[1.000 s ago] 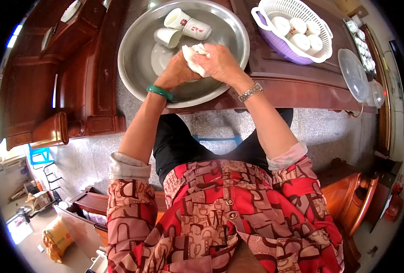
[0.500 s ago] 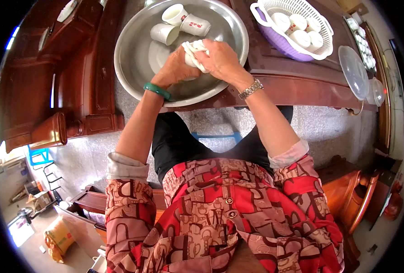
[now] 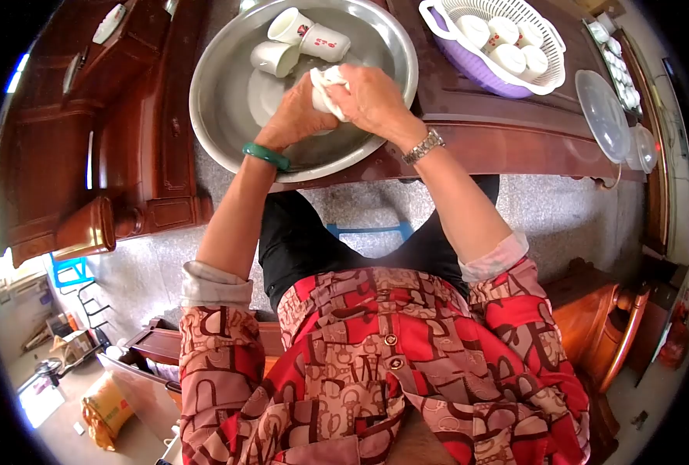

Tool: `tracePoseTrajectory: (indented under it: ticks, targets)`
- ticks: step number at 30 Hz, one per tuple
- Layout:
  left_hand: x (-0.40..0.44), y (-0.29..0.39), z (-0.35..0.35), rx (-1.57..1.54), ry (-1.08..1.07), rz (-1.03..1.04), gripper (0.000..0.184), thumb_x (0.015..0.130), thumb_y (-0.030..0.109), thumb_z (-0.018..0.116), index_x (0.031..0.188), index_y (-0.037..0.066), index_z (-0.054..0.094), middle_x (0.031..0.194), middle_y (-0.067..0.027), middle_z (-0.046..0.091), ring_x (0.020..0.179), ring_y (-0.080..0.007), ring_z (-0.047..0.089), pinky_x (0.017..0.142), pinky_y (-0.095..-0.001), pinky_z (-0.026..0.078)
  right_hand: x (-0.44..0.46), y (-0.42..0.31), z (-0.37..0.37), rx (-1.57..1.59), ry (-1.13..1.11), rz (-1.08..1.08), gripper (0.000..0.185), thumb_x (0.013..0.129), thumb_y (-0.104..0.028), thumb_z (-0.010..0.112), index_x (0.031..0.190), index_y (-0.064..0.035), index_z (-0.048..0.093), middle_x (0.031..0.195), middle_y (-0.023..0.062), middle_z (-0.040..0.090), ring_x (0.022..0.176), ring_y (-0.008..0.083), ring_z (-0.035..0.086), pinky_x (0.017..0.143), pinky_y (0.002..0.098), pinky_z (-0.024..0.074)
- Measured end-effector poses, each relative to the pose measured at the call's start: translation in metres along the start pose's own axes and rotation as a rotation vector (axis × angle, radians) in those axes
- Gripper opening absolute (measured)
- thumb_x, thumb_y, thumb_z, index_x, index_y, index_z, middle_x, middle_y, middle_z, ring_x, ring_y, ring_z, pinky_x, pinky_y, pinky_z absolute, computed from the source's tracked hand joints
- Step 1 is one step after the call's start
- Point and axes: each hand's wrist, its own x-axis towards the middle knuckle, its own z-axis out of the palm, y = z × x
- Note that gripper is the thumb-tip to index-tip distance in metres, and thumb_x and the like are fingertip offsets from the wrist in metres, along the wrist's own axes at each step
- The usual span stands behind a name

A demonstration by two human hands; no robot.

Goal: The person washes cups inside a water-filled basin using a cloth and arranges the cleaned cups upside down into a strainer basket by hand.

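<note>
Over a wide metal basin point(image 3: 209, 128) holding shallow water, both my hands are closed together. My right hand point(image 3: 372, 97) presses a bunched white cloth point(image 3: 329, 77) with its fingers. My left hand point(image 3: 296, 116) is wrapped round a white cup point(image 3: 319, 99), largely hidden by the cloth and fingers. Just beyond my hands, three white cups lie on their sides in the basin: one cup point(image 3: 275, 59) with its mouth turned right, a cup point(image 3: 325, 43) with red markings, and another cup point(image 3: 289, 25) behind them.
Right of the basin, a white and purple colander point(image 3: 488, 74) holds several upturned white cups point(image 3: 507, 58) on the dark wooden table point(image 3: 468, 147). Farther right are a clear plastic lid point(image 3: 602, 116) and a tray of small white cups point(image 3: 616, 66). Below is a blue stool point(image 3: 372, 231).
My hands stay closed together on the cloth and cup, with the fingers shifted slightly. The basin and colander appear a little farther left and up as the view moves.
</note>
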Motion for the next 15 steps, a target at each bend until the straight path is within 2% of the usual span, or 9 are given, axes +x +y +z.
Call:
tracePoseTrajectory:
  ticks: [2, 3, 5, 8, 11, 13, 15]
  targets:
    - [0.004, -0.005, 0.004, -0.110, 0.039, 0.238, 0.069, 0.055, 0.022, 0.074, 0.116, 0.005, 0.047, 0.106, -0.0173, 0.059, 0.101, -0.0349, 0.056, 0.086, -0.0375, 0.045, 0.001, 0.004, 0.010, -0.036, 0.056, -0.045, 0.028, 0.082, -0.027, 0.054, 0.074, -0.0014, 0.062, 0.071, 0.0194, 0.063, 0.067, 0.0360, 0.063, 0.062, 0.0450, 0.0500]
    - [0.002, 0.000, 0.002, -0.110, 0.036, 0.238, 0.069, 0.055, 0.022, 0.074, 0.116, 0.005, 0.047, 0.106, -0.0173, 0.059, 0.101, -0.0349, 0.056, 0.086, -0.0375, 0.045, 0.002, 0.002, 0.014, -0.070, 0.116, -0.093, 0.028, 0.082, -0.027, 0.054, 0.075, -0.0019, 0.062, 0.071, 0.0190, 0.063, 0.067, 0.0361, 0.063, 0.061, 0.0449, 0.0500]
    - [-0.005, 0.010, -0.005, -0.103, -0.004, 0.130, 0.068, 0.055, 0.021, 0.073, 0.117, 0.006, 0.047, 0.106, -0.0174, 0.059, 0.101, -0.0345, 0.056, 0.086, -0.0378, 0.044, 0.007, 0.001, 0.016, -0.083, 0.119, -0.071, 0.026, 0.082, -0.026, 0.055, 0.075, -0.0015, 0.062, 0.070, 0.0187, 0.063, 0.065, 0.0358, 0.062, 0.060, 0.0444, 0.0502]
    - [-0.006, 0.010, -0.004, -0.091, 0.028, 0.086, 0.065, 0.056, 0.020, 0.073, 0.114, 0.006, 0.048, 0.107, -0.0165, 0.059, 0.102, -0.0329, 0.056, 0.086, -0.0378, 0.044, 0.016, 0.002, 0.014, -0.215, 0.123, -0.015, 0.024, 0.081, -0.023, 0.055, 0.076, -0.0009, 0.063, 0.071, 0.0187, 0.064, 0.064, 0.0350, 0.063, 0.060, 0.0436, 0.0505]
    - [-0.004, 0.007, -0.004, -0.003, -0.001, 0.132, 0.062, 0.056, 0.017, 0.073, 0.111, 0.005, 0.049, 0.105, -0.0172, 0.059, 0.100, -0.0335, 0.056, 0.085, -0.0378, 0.045, 0.013, 0.005, 0.004, -0.272, 0.038, 0.085, 0.020, 0.081, -0.022, 0.055, 0.079, -0.0021, 0.060, 0.073, 0.0187, 0.063, 0.069, 0.0374, 0.061, 0.060, 0.0463, 0.0493]
    - [-0.007, 0.014, -0.008, -0.040, 0.004, 0.137, 0.060, 0.056, 0.015, 0.074, 0.109, 0.005, 0.049, 0.104, -0.0158, 0.059, 0.098, -0.0312, 0.056, 0.085, -0.0367, 0.045, 0.008, 0.007, 0.001, -0.360, -0.007, 0.122, 0.019, 0.078, -0.017, 0.056, 0.080, -0.0003, 0.065, 0.075, 0.0200, 0.065, 0.070, 0.0353, 0.064, 0.062, 0.0427, 0.0513]
    - [-0.010, 0.018, -0.011, -0.076, 0.007, 0.138, 0.058, 0.056, 0.014, 0.075, 0.108, 0.005, 0.050, 0.102, -0.0143, 0.060, 0.097, -0.0290, 0.057, 0.084, -0.0356, 0.045, 0.009, 0.012, 0.005, -0.319, 0.047, 0.132, 0.019, 0.078, -0.016, 0.056, 0.079, 0.0002, 0.065, 0.076, 0.0205, 0.065, 0.072, 0.0357, 0.064, 0.063, 0.0430, 0.0514]
